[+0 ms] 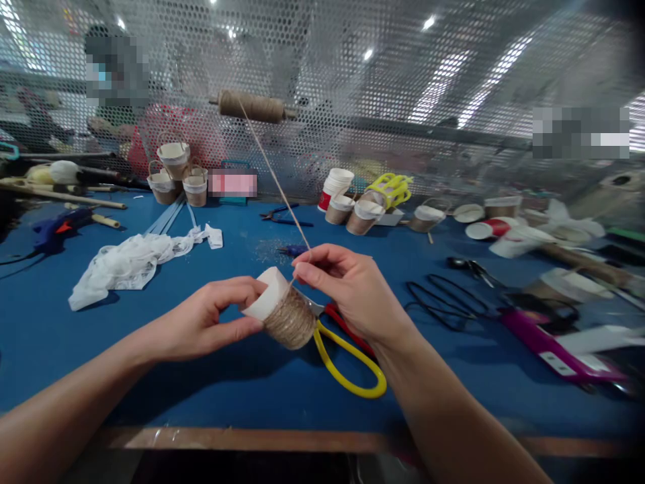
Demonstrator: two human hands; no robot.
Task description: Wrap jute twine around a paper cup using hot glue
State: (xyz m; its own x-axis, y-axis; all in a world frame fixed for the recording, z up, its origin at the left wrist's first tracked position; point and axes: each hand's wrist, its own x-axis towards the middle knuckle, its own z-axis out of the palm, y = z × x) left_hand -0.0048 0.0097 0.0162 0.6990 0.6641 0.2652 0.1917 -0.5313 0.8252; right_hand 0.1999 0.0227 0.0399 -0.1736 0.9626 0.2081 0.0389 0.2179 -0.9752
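A paper cup (pixel 291 317), tilted on its side, has brown twine wound round its lower part, while a white band near the rim shows bare. My left hand (pixel 222 314) grips it at the rim, fingers inside and thumb outside. Between thumb and fingertips, my right hand (pixel 347 282) pinches the twine (pixel 275 176) close to the cup. That strand runs taut up to a twine spool (pixel 252 106) on a rod at the mesh. Scissors with yellow and red handles (pixel 353 373) lie under the cup and right hand; their blades are partly hidden.
White lace (pixel 134 262) lies at left, near a blue glue gun (pixel 60 228). Several twine-wrapped cups (pixel 174 161) stand at the back. Pliers (pixel 285 215) rest behind my hands. A purple power strip (pixel 554 346) and black cable (pixel 443 302) occupy the right.
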